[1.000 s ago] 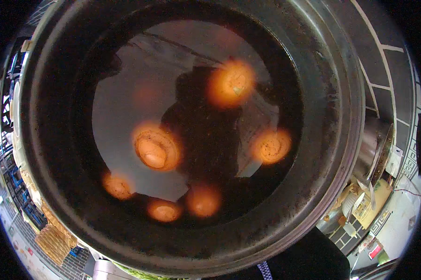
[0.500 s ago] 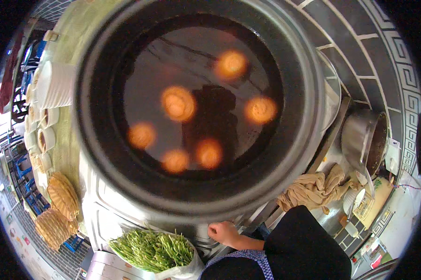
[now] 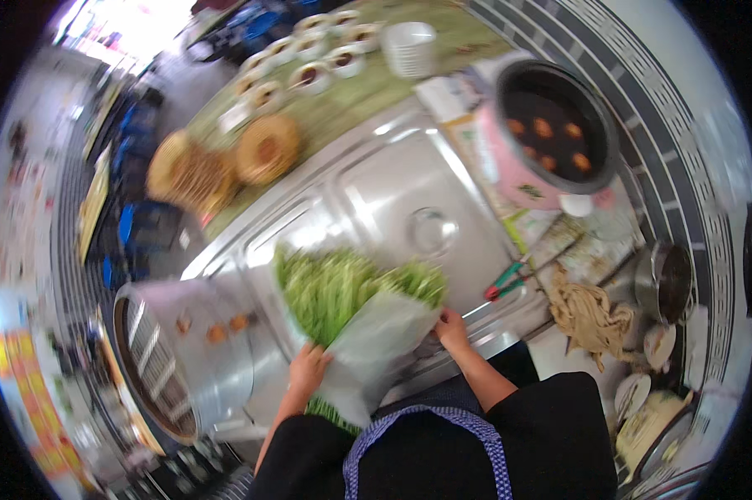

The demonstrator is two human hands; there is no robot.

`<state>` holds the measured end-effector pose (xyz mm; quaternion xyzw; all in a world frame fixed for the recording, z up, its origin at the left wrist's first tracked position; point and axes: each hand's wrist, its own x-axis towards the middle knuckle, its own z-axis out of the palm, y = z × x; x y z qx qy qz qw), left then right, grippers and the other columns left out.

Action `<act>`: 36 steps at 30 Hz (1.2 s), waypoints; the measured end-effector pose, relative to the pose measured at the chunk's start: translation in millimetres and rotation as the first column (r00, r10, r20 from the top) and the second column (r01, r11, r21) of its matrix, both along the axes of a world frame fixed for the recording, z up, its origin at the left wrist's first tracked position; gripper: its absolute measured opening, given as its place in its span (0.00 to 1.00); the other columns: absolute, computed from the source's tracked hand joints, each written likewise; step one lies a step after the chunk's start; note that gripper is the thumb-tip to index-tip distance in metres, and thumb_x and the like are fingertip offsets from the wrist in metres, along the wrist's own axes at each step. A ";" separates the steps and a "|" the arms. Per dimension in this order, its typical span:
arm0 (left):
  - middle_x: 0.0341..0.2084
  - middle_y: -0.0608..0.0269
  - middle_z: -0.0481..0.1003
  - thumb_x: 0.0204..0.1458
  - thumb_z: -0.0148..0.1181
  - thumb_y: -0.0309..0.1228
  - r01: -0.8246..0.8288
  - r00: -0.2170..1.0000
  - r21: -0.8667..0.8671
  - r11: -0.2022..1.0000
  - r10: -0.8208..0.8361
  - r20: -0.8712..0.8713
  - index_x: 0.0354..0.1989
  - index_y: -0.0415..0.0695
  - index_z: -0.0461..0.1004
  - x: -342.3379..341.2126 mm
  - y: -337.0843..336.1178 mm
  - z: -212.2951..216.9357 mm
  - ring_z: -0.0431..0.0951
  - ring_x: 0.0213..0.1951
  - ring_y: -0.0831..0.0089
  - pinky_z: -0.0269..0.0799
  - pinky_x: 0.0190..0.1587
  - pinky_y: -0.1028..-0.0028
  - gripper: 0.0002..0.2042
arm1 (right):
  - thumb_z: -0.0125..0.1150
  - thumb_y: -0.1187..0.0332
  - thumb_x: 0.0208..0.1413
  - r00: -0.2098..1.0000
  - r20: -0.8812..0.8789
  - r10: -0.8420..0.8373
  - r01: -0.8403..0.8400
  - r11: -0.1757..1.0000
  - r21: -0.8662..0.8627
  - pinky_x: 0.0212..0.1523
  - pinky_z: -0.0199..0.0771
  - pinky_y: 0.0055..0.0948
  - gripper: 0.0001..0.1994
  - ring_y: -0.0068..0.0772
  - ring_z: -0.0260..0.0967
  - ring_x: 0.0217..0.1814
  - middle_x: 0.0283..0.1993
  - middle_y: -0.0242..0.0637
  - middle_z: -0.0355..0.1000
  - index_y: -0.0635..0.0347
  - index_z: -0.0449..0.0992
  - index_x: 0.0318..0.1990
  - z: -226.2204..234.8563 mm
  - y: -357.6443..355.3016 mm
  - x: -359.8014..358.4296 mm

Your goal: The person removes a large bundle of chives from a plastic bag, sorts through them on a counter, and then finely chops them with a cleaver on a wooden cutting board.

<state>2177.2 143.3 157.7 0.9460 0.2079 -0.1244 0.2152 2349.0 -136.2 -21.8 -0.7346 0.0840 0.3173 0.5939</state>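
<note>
A translucent plastic bag (image 3: 376,333) filled with cut green vegetable stalks (image 3: 334,292) lies on the steel counter in front of me. My left hand (image 3: 309,367) pinches the bag's near left edge, fingers closed. At the bag's right side, my right hand (image 3: 451,329) is closed on its edge; part of its grip is hidden. More green stalks (image 3: 333,410) show below the bag, close to my apron.
A pink pot (image 3: 522,158) of dark liquid with round brown eggs stands far right. Red-and-green-handled tongs (image 3: 505,283) and a tan cloth (image 3: 593,312) lie nearer. Wicker baskets (image 3: 268,150) and several sauce cups (image 3: 309,77) line the far side. A large metal drum (image 3: 201,350) stands left.
My view has swung away from the pot to the counter. Both hands are now on the bag of greens; before, only one hand showed, beside the pot.
</note>
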 end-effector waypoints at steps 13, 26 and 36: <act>0.27 0.46 0.75 0.56 0.55 0.44 0.068 0.950 -0.361 0.930 0.051 0.309 0.27 0.38 0.74 -14.5 10.8 2.2 0.74 0.34 0.47 0.69 0.38 0.56 0.19 | 0.42 0.52 0.63 0.740 -0.647 -0.183 0.425 0.873 0.239 0.55 0.65 0.45 0.20 0.43 0.64 0.56 0.56 0.36 0.67 0.53 0.68 0.55 67.0 28.8 -106.8; 0.33 0.45 0.75 0.45 0.68 0.36 -0.259 0.897 -0.372 0.891 0.365 0.249 0.38 0.39 0.66 -24.4 -15.0 -27.4 0.73 0.41 0.44 0.68 0.39 0.54 0.19 | 0.35 0.48 0.60 0.716 -0.696 -0.058 0.476 0.770 0.425 0.64 0.53 0.62 0.29 0.54 0.56 0.67 0.68 0.43 0.58 0.56 0.64 0.63 4.8 50.0 -103.0; 0.38 0.34 0.73 0.44 0.67 0.34 -0.680 0.649 -0.387 0.623 0.757 0.078 0.46 0.34 0.61 -24.6 -44.1 -19.7 0.73 0.44 0.38 0.69 0.46 0.53 0.26 | 0.34 0.48 0.60 0.667 -0.741 -0.079 0.487 0.799 0.354 0.62 0.56 0.61 0.29 0.54 0.59 0.64 0.64 0.42 0.63 0.55 0.67 0.60 27.4 60.0 -106.3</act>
